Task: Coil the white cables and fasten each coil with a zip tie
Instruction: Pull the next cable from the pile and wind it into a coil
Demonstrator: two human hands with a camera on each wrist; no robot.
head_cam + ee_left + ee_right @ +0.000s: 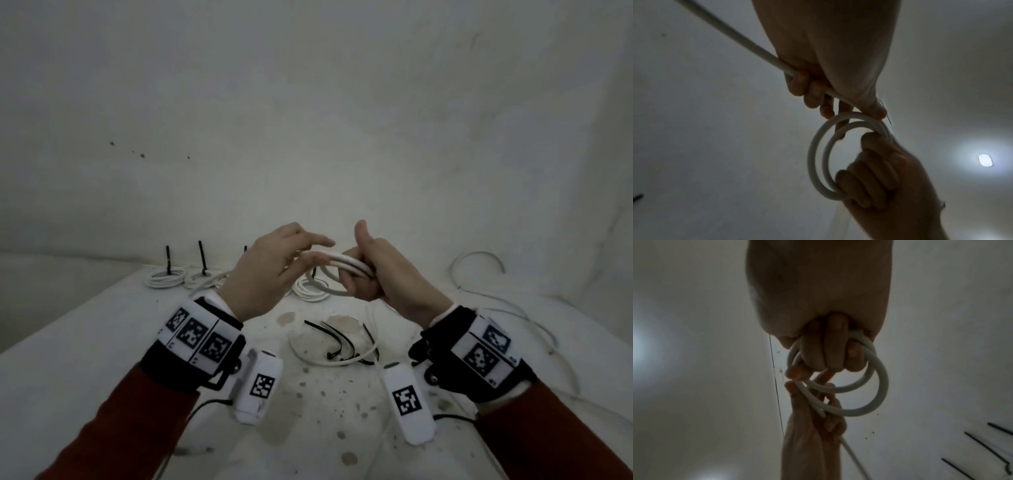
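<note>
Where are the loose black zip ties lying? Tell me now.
In the head view, the loose black plastic zip ties lie on the white table, centre, below both raised hands, across a loose white cable loop.

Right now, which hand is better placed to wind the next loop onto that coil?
Probably the left hand: it holds the free cable running into the coil, while the right hand is busy gripping the finished loops.

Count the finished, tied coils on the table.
4, at the table's far edge: leftmost coil; second coil beside it; third coil, mostly behind the left hand; fourth coil, below the held coil. Others may be hidden.
</note>
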